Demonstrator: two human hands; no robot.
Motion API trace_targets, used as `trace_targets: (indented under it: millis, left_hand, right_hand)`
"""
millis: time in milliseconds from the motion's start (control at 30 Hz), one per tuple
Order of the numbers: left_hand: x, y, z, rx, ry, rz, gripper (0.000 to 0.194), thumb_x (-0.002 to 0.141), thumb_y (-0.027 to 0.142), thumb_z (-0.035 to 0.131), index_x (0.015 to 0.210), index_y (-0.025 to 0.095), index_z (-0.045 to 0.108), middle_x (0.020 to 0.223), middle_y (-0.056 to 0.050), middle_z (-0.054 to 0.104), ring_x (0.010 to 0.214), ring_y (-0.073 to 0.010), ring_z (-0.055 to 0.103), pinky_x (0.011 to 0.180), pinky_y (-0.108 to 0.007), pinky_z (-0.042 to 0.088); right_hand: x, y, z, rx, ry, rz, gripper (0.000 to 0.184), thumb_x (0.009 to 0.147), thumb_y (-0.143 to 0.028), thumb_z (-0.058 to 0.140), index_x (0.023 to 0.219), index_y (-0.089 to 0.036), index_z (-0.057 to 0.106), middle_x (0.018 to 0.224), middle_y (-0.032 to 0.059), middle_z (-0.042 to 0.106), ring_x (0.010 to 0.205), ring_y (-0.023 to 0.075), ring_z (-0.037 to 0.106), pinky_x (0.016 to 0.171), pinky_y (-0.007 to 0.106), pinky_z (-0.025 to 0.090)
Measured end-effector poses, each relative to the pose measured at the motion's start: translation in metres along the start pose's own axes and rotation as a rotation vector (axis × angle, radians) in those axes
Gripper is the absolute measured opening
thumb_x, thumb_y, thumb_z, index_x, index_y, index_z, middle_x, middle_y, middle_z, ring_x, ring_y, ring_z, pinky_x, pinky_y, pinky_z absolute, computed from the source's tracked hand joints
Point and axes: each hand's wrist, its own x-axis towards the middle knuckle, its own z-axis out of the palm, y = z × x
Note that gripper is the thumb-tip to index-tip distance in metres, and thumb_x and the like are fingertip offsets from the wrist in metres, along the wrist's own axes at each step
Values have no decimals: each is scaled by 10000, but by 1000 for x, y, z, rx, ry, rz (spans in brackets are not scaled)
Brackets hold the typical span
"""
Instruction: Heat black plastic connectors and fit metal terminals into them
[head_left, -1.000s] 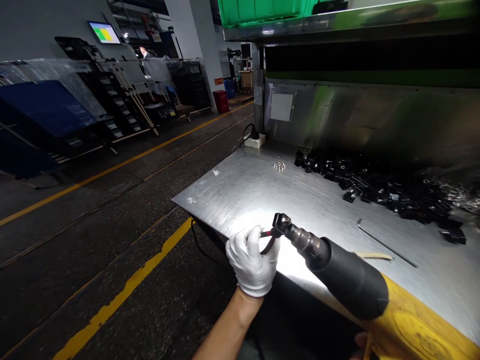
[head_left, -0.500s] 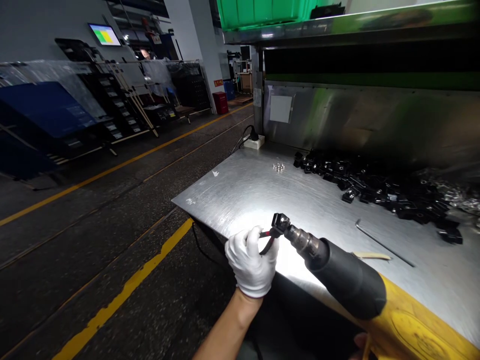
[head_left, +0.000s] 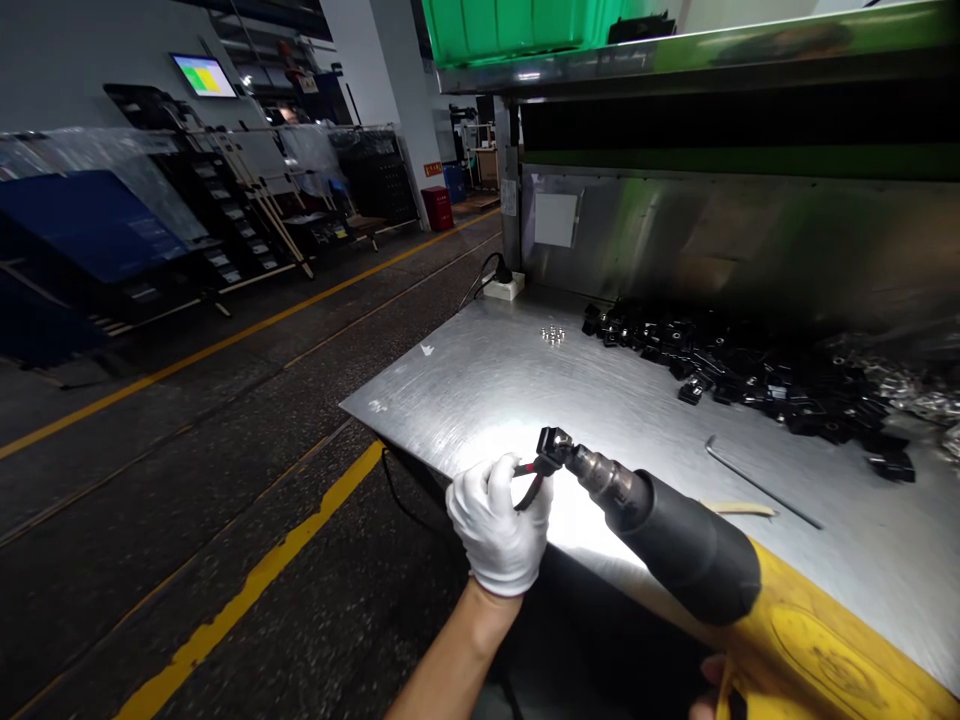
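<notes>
In the head view, my left hand [head_left: 496, 525], in a white glove, is closed around pliers [head_left: 531, 490] with black and red handles. Their jaws, partly hidden, hold a small black part [head_left: 553, 446] above the metal bench. The nozzle of a yellow and black heat gun [head_left: 675, 540] points at this part from the right, very near it; whether they touch I cannot tell. At the bottom edge, a few fingers of my right hand [head_left: 705, 690] are wrapped at the heat gun's grip. The rest of that hand is out of view or hidden.
Many black parts [head_left: 750, 380] lie heaped along the back of the bench [head_left: 457, 390], near small metal pieces [head_left: 553, 335]. A hex key [head_left: 765, 485] and a pale strip [head_left: 739, 508] lie at right. A power strip [head_left: 504, 287] sits at the back corner.
The view has shifted very slightly. Both hands, the pliers with the black part and the heat gun keep nearly the same positions relative to one another.
</notes>
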Motion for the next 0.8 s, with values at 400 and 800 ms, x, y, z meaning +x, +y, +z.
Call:
trace_targets:
  millis: [400, 800]
  left_hand:
    - [1, 1, 0, -4, -2, -2, 424, 880, 528, 661, 1056, 143, 647, 926, -125, 651, 865, -261, 591, 821, -420, 465]
    - [2, -3, 1, -108, -45, -88, 382, 849, 412, 729, 1099, 142, 626, 946, -112, 655, 880, -256, 627, 828, -418, 502]
  right_hand:
    - [2, -7, 7, -8, -63, 17, 252, 1030, -367, 520, 1153, -209, 674, 1202, 54, 657, 1047, 263, 645, 834, 401, 581]
    - [-98, 13, -61, 86, 46, 13, 267, 958, -393, 655, 1181, -247, 642, 1150, 77, 674, 967, 242, 658, 738, 397, 603]
